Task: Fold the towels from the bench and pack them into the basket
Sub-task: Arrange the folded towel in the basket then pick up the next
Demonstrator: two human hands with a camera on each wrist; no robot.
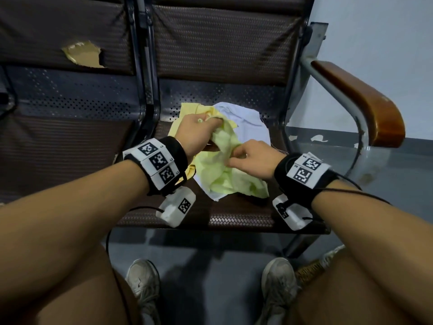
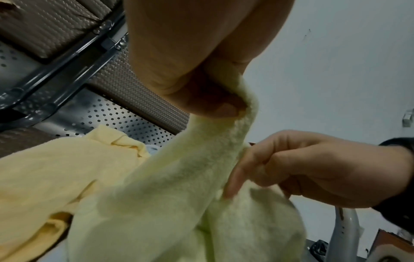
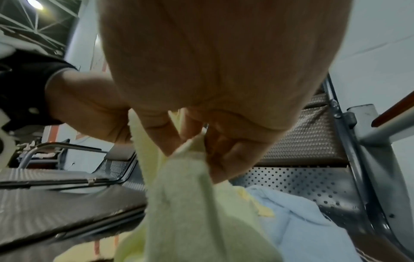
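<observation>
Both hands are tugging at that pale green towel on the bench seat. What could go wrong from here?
The green towel lies bunched on the yellow towel and the blue towel, so lifting might drag those off the seat. Left hand and right hand pinch it close together, perhaps not at corners, so the fold may come out crooked.

head downward; wrists close, sharing towel (image 2: pixel 179 186)

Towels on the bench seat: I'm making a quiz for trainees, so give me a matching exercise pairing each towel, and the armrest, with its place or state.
Things:
1. green towel
2. yellow towel
3. white towel
4. armrest

Places or states:
A. at the right end of the bench
B. held in both hands
C. lying at the back right of the pile
D. lying at the back left of the pile

Pairs: 1-B, 2-D, 3-C, 4-A
</observation>
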